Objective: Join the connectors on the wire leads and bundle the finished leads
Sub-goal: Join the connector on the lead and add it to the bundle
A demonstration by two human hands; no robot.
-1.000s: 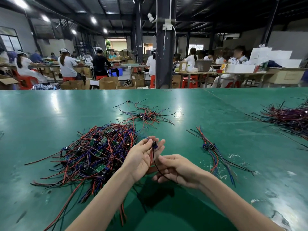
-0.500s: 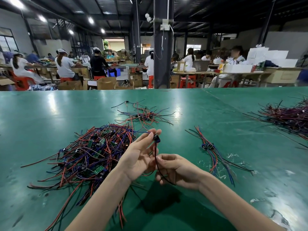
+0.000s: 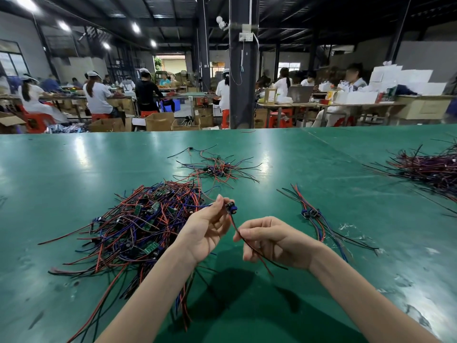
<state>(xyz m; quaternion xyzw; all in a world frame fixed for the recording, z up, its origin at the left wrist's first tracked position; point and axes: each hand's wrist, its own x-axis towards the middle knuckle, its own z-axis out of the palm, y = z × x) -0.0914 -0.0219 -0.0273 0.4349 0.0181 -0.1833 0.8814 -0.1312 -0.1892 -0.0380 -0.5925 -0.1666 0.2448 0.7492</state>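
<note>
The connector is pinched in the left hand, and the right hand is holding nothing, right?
Not quite. The left hand does pinch the connector, but the right hand is not empty: it pinches the connector's wires lower down, as the head view shows.

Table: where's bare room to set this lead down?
Bare table between the small pile and the right pile; also the far left, beyond the big pile. Crowded: big pile by the left hand, finished leads right of the right hand, both holding the lead.
</note>
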